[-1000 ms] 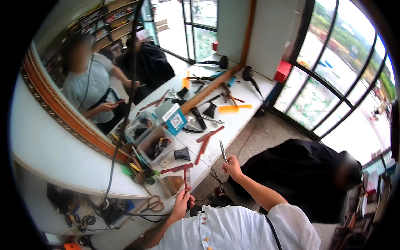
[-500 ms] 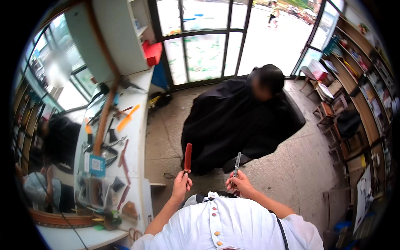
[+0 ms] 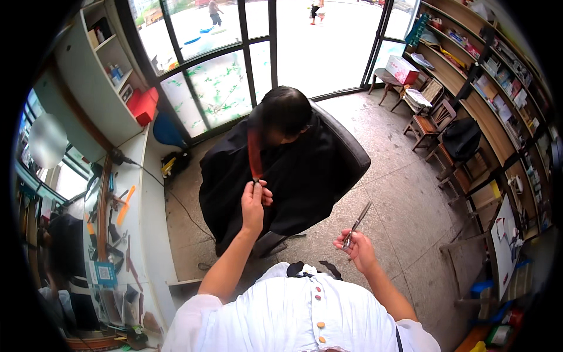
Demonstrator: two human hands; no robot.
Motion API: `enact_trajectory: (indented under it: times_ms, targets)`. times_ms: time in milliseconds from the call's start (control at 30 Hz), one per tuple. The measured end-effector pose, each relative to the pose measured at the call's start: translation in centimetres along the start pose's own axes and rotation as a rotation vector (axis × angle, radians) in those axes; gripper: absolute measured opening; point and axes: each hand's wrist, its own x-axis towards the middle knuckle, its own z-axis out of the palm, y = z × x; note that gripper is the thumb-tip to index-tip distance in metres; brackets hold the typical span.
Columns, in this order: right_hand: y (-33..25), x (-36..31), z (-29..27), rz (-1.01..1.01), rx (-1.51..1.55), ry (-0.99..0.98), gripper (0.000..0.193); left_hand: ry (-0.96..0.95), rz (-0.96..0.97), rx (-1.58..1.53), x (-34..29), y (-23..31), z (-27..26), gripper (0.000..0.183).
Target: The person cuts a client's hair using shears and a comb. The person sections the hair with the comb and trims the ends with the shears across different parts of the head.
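Observation:
A person with short dark hair [image 3: 285,108] sits in a black chair [image 3: 346,144], covered by a black cape [image 3: 281,188]. My left hand [image 3: 254,205] is closed around the handle of a red comb [image 3: 254,154], raised in front of the cape with its blade pointing up toward the person's head. From this view I cannot tell whether the comb touches the hair. Off to the right, my right hand [image 3: 359,249] grips a pair of metal scissors [image 3: 359,220] by the handles. The scissor blades look closed and point up and away, over the floor, apart from the person.
Along the left runs a white counter [image 3: 153,234] with an orange comb [image 3: 125,205], other tools and a mirror [image 3: 58,193]. A cord crosses the floor [image 3: 404,217] beside it. Wooden chairs [image 3: 431,123] and shelves [image 3: 469,88] line the right. Glass doors [image 3: 217,88] stand behind.
My left hand has lifted the comb forward toward the seated person's head. My right hand has moved right with the scissors. The view has shifted, bringing the person nearer the middle.

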Motion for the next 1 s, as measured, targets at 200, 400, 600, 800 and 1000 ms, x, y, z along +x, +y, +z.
enact_trajectory:
  times_ms: [200,400,600,800,1000]
  targets:
    - [-2.8,4.0,-0.3,-0.068,0.042,-0.086,0.036,0.121,0.357,0.188,8.3,0.2,3.2,0.023]
    - [-6.4,9.6,1.7,-0.062,0.015,-0.197,0.030,0.219,0.470,0.240,14.8,0.3,3.7,0.023]
    - [-10.8,17.9,6.3,-0.117,-0.153,-0.100,0.023,0.189,0.507,0.246,18.7,-0.6,3.7,0.022]
    - [-13.9,25.4,10.9,-0.355,-0.242,-0.125,0.023,0.178,0.417,0.296,19.5,-1.0,3.8,0.023]
    - [-13.5,30.5,12.3,-0.598,-0.416,-0.151,0.030,0.181,0.388,0.353,19.3,-1.4,4.3,0.021]
